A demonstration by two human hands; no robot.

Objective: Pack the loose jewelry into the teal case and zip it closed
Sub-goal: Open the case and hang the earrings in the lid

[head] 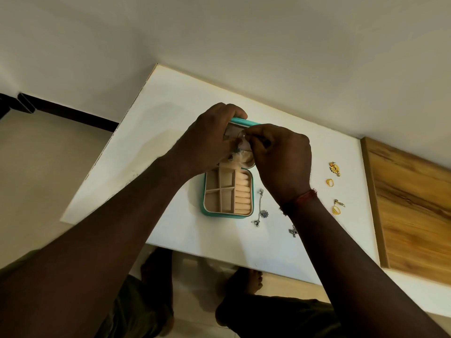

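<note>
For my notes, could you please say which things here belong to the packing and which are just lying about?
Job: case, chain, charm, pendant, upper ring, lower ring, left hand, right hand, small piece it pinches.
Lying about: board.

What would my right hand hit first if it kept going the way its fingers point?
Most likely the inner lining of the lid, which the left hand holds open. The right hand, pinching a small piece, points at it, though depth is unclear.
</note>
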